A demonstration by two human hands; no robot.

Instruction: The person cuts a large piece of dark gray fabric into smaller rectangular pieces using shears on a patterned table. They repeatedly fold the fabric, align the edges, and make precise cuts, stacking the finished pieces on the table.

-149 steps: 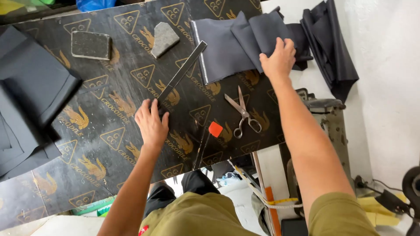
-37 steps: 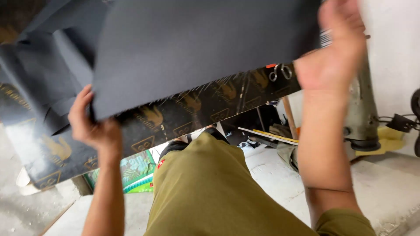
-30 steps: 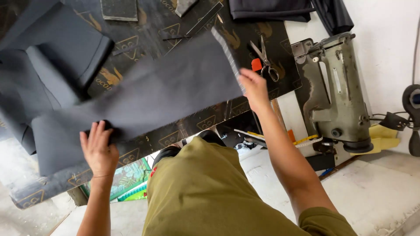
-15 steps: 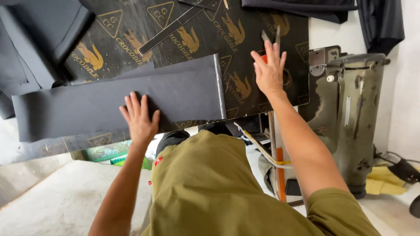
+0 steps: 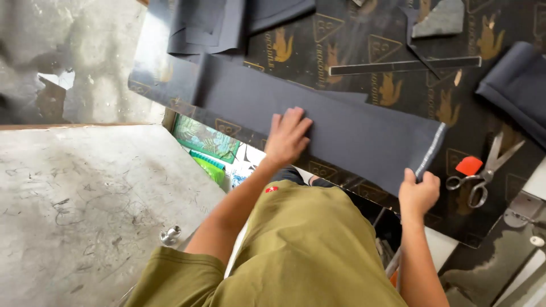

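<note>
A long strip of dark grey fabric (image 5: 341,122) lies folded along the near edge of a black patterned table (image 5: 352,40). My left hand (image 5: 287,136) presses flat on the strip's middle, fingers spread. My right hand (image 5: 420,190) pinches the strip's near right corner by its pale selvedge edge. Scissors (image 5: 483,173) with a red piece of chalk (image 5: 469,165) beside them lie just right of that hand.
A long dark ruler (image 5: 404,65) and a grey stone-like block (image 5: 443,18) lie farther back. More dark fabric is piled at the upper left (image 5: 227,20) and the right edge (image 5: 517,85). A scuffed grey surface (image 5: 85,199) fills the lower left.
The strip, earlier held up and swung over the table, now lies flat. My right hand has moved from the table by the scissors to grip the strip's corner. The view has swung round.
</note>
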